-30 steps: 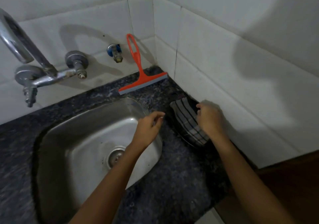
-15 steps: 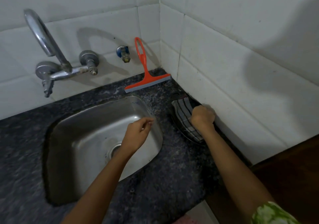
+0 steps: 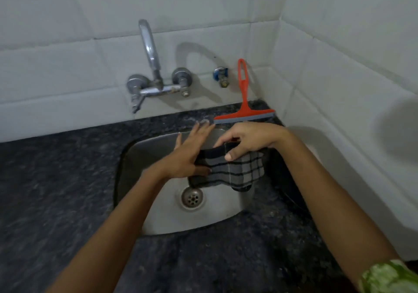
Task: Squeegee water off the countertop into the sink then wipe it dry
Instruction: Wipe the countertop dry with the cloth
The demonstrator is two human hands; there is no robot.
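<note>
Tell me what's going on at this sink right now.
A person holds a checked cloth over the sink. The right hand pinches its top edge; the left hand lies open against its side. The orange squeegee leans unused against the back wall on the dark countertop.

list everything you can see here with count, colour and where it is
squeegee: 1, orange with grey blade, on countertop, handle leaning on back wall
cloth: 1, grey and black check, held over sink
sink: 1, steel, set into countertop
drain: 1, metal, sink bottom
tap: 1, chrome, back wall
valve: 1, blue and brass, wall beside squeegee
countertop: 1, dark speckled stone
left hand: 1, fingers spread, thumb on cloth
right hand: 1, pinching cloth's top edge
</note>
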